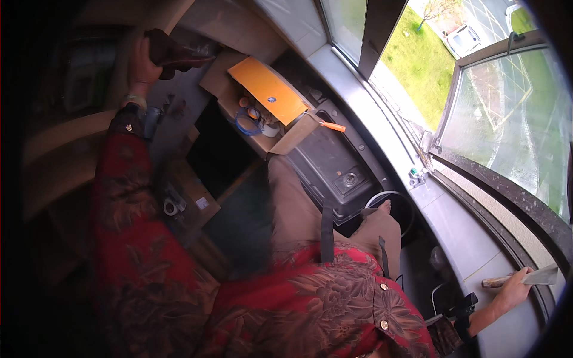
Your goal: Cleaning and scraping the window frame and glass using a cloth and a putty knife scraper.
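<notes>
Fingers of our right hand (514, 289) close around a scraper (542, 275) at the open window (507, 107); a loose grip could let it fall outside. Just beside those fingers runs the tiled sill (444, 218), which a slipping blade might scratch. Well apart, between our two hands, lies the dark sink (325, 158); next to it a box (286, 143) bears an orange-handled tool (332, 126) jutting sinkward, and a knock from our leg could tip it. Farthest off, our left hand (142, 65) touches a brown thing (164, 51); blur hides whether its fingers grip. Leaning on that, we could lose balance if it shifted.
</notes>
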Motion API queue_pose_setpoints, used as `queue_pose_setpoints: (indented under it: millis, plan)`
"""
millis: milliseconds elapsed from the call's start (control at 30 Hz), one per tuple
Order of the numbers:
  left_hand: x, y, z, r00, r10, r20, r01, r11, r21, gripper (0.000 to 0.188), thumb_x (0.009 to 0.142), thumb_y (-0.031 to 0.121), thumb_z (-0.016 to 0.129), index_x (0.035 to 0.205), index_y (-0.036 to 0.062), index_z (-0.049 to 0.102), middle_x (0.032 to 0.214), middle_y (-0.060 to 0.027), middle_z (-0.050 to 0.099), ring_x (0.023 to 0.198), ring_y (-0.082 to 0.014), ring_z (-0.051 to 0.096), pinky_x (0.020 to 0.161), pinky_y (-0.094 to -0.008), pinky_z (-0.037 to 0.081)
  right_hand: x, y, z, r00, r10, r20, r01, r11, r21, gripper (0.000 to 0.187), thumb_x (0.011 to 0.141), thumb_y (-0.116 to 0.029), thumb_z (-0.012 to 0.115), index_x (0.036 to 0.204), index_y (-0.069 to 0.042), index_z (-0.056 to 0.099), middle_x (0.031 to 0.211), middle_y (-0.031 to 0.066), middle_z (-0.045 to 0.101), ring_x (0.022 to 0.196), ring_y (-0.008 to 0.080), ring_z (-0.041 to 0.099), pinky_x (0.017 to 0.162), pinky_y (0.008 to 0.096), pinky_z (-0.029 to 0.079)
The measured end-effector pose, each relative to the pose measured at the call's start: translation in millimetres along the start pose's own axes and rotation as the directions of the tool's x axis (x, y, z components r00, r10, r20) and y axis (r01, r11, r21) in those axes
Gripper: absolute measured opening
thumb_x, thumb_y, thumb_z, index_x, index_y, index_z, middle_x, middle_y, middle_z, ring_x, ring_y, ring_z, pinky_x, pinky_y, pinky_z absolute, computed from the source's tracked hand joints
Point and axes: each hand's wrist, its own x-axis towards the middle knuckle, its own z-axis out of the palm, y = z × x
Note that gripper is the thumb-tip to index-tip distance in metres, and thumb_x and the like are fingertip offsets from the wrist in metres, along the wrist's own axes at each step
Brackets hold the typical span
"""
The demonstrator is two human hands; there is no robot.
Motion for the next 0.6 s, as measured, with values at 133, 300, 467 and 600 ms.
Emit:
queue_pose_setpoints:
  millis: [133, 300, 467, 600]
  plan:
    - [0, 0, 3, 0.999, -0.035, 0.038, 0.034, 0.999, 0.013, 0.072, 0.059, 0.008, 0.069, 0.125, 0.0021, 0.04, 0.125, -0.0216, 0.042, 0.114, -0.0401, 0.043, 0.095, -0.0427, 0.039, -8, -20, -1, 0.999, 0.026, -0.035, -0.026, 1.0, 0.002, 0.032, 0.091, -0.026, 0.046, 0.107, 0.0, 0.054, 0.076, 0.0111, 0.055, 0.067, 0.018, 0.055, 0.065, 0.0323, 0.046]
    - [-2, -4, -1, 0.998, -0.04, 0.045, 0.04, 0.999, 0.005, 0.073, 0.059, 0.01, 0.07, 0.124, 0.001, 0.04, 0.123, -0.0216, 0.043, 0.112, -0.0401, 0.045, 0.095, -0.0431, 0.039, -2, -6, 5, 1.0, 0.001, -0.024, 0.0, 0.999, 0.053, 0.03, 0.091, -0.025, 0.046, 0.104, 0.001, 0.055, 0.078, 0.0119, 0.056, 0.068, 0.0184, 0.056, 0.065, 0.0327, 0.046]
    - [-1, 9, -2, 0.993, -0.092, 0.08, 0.092, 0.996, 0.008, 0.074, 0.057, 0.011, 0.071, 0.124, 0.0009, 0.041, 0.122, -0.0214, 0.044, 0.112, -0.0397, 0.045, 0.094, -0.0424, 0.04, -15, -25, -1, 0.999, 0.035, -0.041, -0.033, 0.999, 0.035, 0.029, 0.091, -0.024, 0.045, 0.103, 0.0, 0.056, 0.078, 0.013, 0.056, 0.069, 0.0201, 0.057, 0.065, 0.0339, 0.047]
    - [3, 2, -8, 0.995, -0.064, 0.071, 0.062, 0.998, 0.022, 0.075, 0.056, 0.011, 0.072, 0.124, 0.0013, 0.041, 0.121, -0.0213, 0.045, 0.111, -0.04, 0.045, 0.094, -0.0422, 0.04, -13, -23, 0, 0.999, 0.03, -0.032, -0.028, 0.998, 0.049, 0.029, 0.091, -0.024, 0.045, 0.103, 0.0, 0.055, 0.078, 0.0136, 0.057, 0.069, 0.0211, 0.058, 0.065, 0.0346, 0.047]
